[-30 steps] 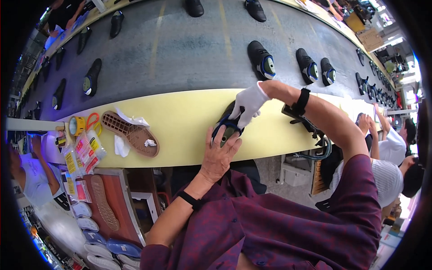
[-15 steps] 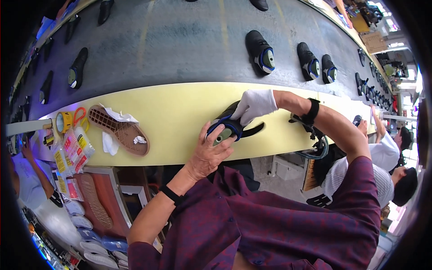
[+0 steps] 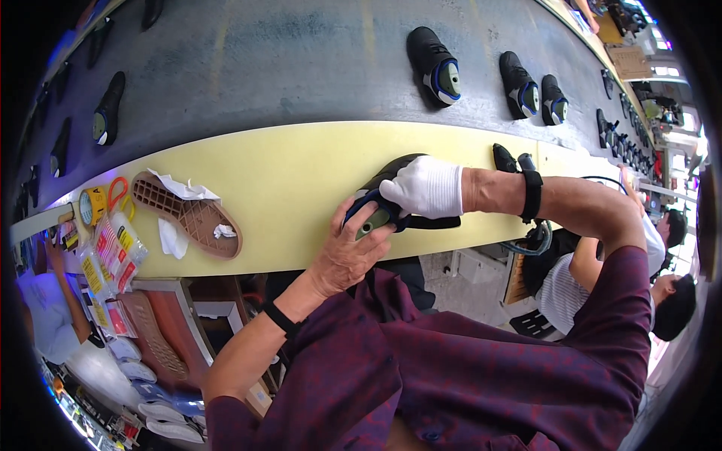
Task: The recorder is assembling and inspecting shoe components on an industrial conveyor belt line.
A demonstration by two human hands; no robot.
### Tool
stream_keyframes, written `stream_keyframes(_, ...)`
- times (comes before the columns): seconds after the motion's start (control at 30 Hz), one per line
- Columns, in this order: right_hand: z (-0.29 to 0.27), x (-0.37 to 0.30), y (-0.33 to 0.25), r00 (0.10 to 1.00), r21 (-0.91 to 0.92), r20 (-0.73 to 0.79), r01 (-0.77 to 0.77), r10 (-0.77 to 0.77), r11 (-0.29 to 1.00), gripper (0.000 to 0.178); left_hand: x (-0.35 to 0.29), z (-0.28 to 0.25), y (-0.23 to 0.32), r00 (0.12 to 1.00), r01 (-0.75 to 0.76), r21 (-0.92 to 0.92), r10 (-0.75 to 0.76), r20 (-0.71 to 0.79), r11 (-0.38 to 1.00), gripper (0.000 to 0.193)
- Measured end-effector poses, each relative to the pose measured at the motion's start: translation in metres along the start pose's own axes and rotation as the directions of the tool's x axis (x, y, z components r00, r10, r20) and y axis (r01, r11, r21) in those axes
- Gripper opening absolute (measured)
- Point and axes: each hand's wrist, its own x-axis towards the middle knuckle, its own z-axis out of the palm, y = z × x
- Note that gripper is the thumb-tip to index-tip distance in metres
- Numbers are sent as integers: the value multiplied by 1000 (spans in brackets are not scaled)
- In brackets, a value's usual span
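Observation:
A black shoe [image 3: 385, 171] with a blue-edged collar lies on the pale yellow bench in front of me, its toe pointing away. A green shoe last [image 3: 373, 221] fills its opening. My bare left hand [image 3: 347, 252] grips the heel end, fingers curled round it and the last. In a white glove, my right hand [image 3: 427, 186] is closed over the shoe's upper at the collar; its fingertips are partly hidden. From beneath the glove a black strap [image 3: 438, 223] sticks out to the right.
A brown outsole [image 3: 192, 218] with white paper lies left on the yellow bench [image 3: 293, 195]. Beside it are yellow tape [image 3: 93, 204], orange-handled scissors [image 3: 118, 192] and plastic packets [image 3: 116, 252]. Beyond, black shoes [image 3: 435, 68] stand on a dark grey surface. Co-workers [image 3: 560, 289] sit at right.
My right hand has turned and closed lower over the shoe's collar, its forearm now more level. The strap has gone from curving upward to lying straight out. My left hand keeps its grip.

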Motion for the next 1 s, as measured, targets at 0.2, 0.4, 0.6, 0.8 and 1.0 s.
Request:
stream_keyframes(0.2, 2, 5, -20, 995, -117, 26, -89, 93, 989, 35, 7, -14, 9, 997, 73, -118, -73, 4, 990, 11)
stream_keyframes(0.4, 11, 26, -47, 989, -45, -105, -109, 104, 993, 38, 6, -31, 7, 911, 339, -127, -359, -202, 932, 52)
stream_keyframes(0.6, 12, 30, -57, 965, -4, -81, -252, 251, 968, 41, 5, -37, -7, 933, 304, -95, -316, -172, 948, 52)
stream_keyframes(0.8, 22, 4, -44, 945, 416, -186, -172, 269, 893, 31, 6, -42, -10, 956, 278, -101, -286, -70, 955, 42)
stream_keyframes(1.0, 89, -57, -112, 718, 634, -320, -323, 618, 703, 41, 14, -47, -5, 962, 246, -153, -261, -83, 957, 35)
